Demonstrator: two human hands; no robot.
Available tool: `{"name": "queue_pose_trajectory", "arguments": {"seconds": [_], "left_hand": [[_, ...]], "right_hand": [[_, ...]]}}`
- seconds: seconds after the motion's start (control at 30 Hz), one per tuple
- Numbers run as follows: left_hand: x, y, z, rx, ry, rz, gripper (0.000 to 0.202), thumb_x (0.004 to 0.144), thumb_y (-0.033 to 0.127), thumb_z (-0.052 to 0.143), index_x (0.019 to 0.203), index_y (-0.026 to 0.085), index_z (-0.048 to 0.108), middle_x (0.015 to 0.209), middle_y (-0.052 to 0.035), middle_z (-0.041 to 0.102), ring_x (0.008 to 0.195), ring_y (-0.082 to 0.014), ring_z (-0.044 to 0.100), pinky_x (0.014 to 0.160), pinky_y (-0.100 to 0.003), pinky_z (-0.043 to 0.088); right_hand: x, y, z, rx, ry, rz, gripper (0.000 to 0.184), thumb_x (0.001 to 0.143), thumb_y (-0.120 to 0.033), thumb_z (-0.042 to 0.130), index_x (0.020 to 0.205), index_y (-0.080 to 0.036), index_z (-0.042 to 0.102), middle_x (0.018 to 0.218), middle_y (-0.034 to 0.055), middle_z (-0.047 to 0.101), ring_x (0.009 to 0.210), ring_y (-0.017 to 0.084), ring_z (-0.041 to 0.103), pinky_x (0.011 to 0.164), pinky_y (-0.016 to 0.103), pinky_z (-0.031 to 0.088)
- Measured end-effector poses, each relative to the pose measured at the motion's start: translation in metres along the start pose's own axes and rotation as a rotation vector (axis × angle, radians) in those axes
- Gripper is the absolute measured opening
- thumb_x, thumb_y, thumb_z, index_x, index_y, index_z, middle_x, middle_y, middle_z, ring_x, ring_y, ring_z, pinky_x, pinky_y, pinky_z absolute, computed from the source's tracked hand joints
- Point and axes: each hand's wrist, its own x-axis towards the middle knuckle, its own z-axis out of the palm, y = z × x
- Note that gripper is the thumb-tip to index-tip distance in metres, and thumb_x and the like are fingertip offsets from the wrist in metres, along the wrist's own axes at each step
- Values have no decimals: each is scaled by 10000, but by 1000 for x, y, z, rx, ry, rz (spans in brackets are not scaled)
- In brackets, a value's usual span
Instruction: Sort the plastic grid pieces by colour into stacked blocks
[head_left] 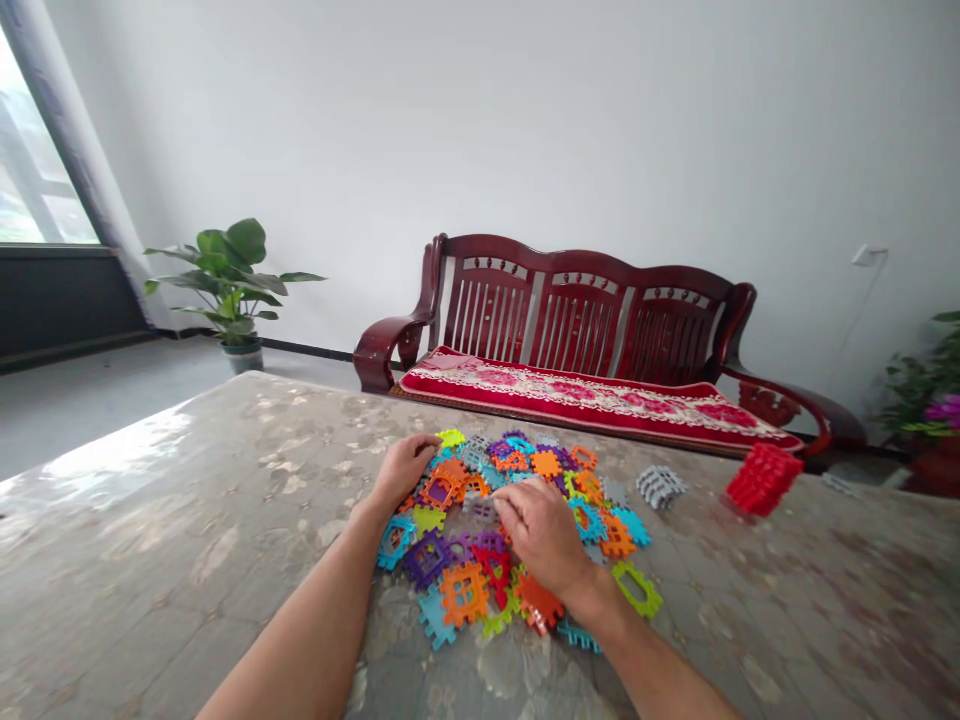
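Grey plastic, by the look of it: the grey piece (477, 508) is sitting at the fingertips of the right hand (541, 530), which is pinching it narrow, thumb against finger, over the middle of the mixed heap (491, 541). Left hand (409, 468) is curling its fingers down at the heap's far left edge, close beside a lime piece (451, 438); can't tell if it's gripping anything (fingertips are hiding).

Step in hand, as I read it: picking one piece out of the heap. Next move is calling for a firm pinch and a straight lift before any sideways travel; toothed edges are crowding the fingers and could be snagging.

In the way: a purple frame (427, 558) is lying left and nearside of the right hand, an orange frame (463, 593) is lying nearer still, and a lime oval frame (622, 572) is lying just right of the wrist.

Further right of that hand, a grey stack (661, 487) is leaning, and past it a red stack (763, 480) is standing, both apart from the heap. Beyond both hands, a wooden bench (585, 310) is standing behind the table (225, 520); a potted plant (240, 270) is standing far off, left of the left hand.
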Motion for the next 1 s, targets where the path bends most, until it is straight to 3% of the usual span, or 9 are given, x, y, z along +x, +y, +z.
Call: {"name": "queue_pose_trajectory", "arguments": {"seconds": [0.1, 0.23, 0.43, 0.6, 0.7, 0.9, 1.0], "left_hand": [[-1, 4, -2, 13, 1, -13, 331, 773, 344, 496, 954, 220, 743, 988, -24, 773, 952, -232, 682, 904, -332, 499], [-1, 5, -3, 38, -3, -14, 340, 775, 360, 489, 957, 222, 741, 988, -30, 773, 948, -234, 684, 900, -333, 497], [1, 1, -1, 52, -9, -23, 354, 769, 394, 490, 960, 228, 738, 983, -20, 774, 953, -241, 687, 891, -329, 505], [2, -2, -1, 50, -1, -12, 368, 779, 409, 485, 974, 225, 737, 1004, -11, 773, 962, -231, 688, 909, -315, 503], [4, -7, 0, 44, -9, -4, 367, 781, 427, 492, 965, 227, 739, 1011, -11, 771, 976, -233, 688, 922, -315, 501], [7, -15, 2, 15, -23, -3, 372, 773, 427, 508, 983, 223, 737, 1008, -19, 770, 973, -231, 688, 912, -316, 507], [6, -14, 1, 20, -23, -1, 377, 777, 427, 505, 992, 224, 740, 1005, -17, 771, 966, -229, 689, 906, -315, 507]], "right_hand": [[3, 25, -17, 159, 101, 228, 329, 951, -384, 404, 915, -238, 697, 803, 14, 721, 756, 181, 650, 701, 277, 452], [2, 77, -41, 218, 168, 407, 421, 885, -481, 378, 935, -204, 692, 704, 20, 690, 615, 197, 633, 630, 295, 468], [-11, 132, -54, 141, 252, 477, 464, 854, -478, 372, 952, -190, 722, 902, 81, 745, 887, 256, 680, 809, 358, 504], [-18, 145, -49, 124, 199, 474, 424, 842, -478, 454, 994, -199, 734, 1022, 87, 750, 995, 255, 672, 914, 382, 488], [-19, 149, -47, 146, 181, 480, 404, 824, -474, 506, 1008, -196, 733, 998, 82, 754, 960, 248, 686, 901, 379, 500], [-20, 158, -42, 152, 229, 563, 407, 730, -263, 533, 1087, -178, 709, 1009, 87, 752, 890, 229, 706, 827, 348, 531], [-21, 152, -44, 127, 216, 552, 380, 771, -279, 500, 1075, -190, 709, 1037, 79, 747, 866, 221, 709, 812, 344, 532]]}}
